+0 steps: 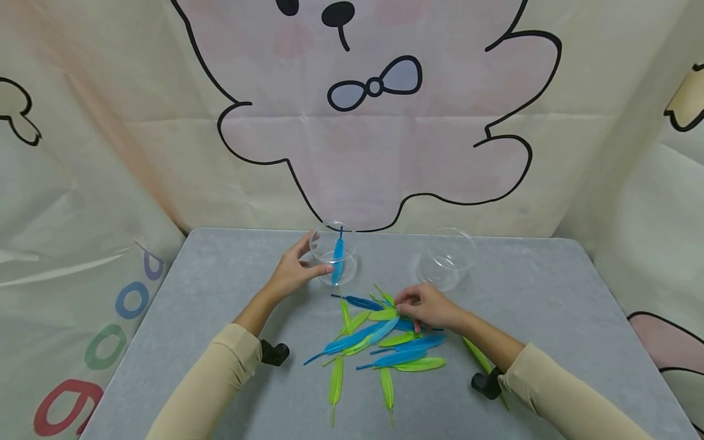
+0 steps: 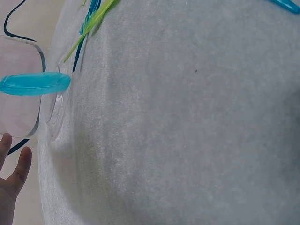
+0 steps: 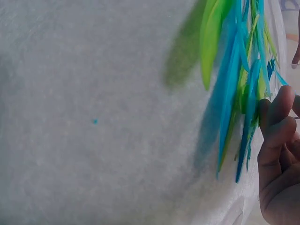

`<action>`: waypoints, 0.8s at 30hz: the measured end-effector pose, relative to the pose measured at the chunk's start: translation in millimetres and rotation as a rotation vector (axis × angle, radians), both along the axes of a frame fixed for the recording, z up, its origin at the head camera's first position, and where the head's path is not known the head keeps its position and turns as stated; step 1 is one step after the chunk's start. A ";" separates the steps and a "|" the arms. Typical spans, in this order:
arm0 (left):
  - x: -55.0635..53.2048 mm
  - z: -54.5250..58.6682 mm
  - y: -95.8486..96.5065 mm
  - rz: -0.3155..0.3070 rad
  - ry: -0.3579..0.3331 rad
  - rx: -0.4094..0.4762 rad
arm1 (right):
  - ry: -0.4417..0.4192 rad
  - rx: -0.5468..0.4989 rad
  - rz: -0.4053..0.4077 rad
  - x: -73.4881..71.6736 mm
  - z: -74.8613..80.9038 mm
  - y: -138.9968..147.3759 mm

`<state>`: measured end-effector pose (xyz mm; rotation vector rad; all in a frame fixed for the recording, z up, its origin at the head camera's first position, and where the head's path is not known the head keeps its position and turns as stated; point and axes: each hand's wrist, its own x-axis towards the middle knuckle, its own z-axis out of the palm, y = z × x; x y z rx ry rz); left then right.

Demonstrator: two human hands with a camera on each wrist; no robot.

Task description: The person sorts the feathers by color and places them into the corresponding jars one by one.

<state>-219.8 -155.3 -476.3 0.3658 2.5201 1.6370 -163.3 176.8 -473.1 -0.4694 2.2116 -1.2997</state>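
Note:
My left hand (image 1: 297,266) holds a clear plastic cup (image 1: 352,260) at the back of the table, thumb on the near side and fingers around its left wall. A blue feather (image 1: 338,260) stands upright in this cup, also visible as a blue feather (image 2: 37,83) in the left wrist view. My right hand (image 1: 429,305) is over a loose pile of blue and green feathers (image 1: 407,356), thumb and fingertips pinching a feather at the pile's back edge. Its colour I cannot tell. In the right wrist view, curled fingers (image 3: 276,131) meet the clustered feathers (image 3: 229,93).
A second clear cup (image 1: 448,260) stands at the back right, behind my right hand. One green feather (image 1: 478,354) lies apart, partly under the right forearm. The grey table (image 1: 264,403) ends at a printed fabric backdrop (image 1: 352,159).

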 end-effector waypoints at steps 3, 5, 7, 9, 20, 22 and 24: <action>0.1 0.3 -0.1 0.006 -0.006 -0.002 | -0.016 -0.001 0.011 0.8 -2.5 -0.5; 0.2 0.6 0.1 0.006 -0.009 0.000 | -0.028 0.001 0.013 1.3 -3.8 -1.0; 0.8 1.9 0.6 0.005 -0.010 0.001 | -0.034 0.004 0.013 1.8 -4.3 -1.9; 2.4 5.4 1.5 0.001 -0.012 -0.002 | -0.037 0.008 0.011 2.6 -4.1 -3.4; 21.3 42.2 8.5 -0.014 -0.011 -0.009 | -0.005 0.046 0.038 6.3 -9.0 -11.2; 21.1 41.5 8.0 -0.016 -0.011 -0.002 | -0.004 0.045 0.037 7.0 -8.2 -11.7; 14.6 29.3 5.9 -0.013 -0.010 0.008 | 0.002 0.049 0.036 7.5 -8.4 -11.6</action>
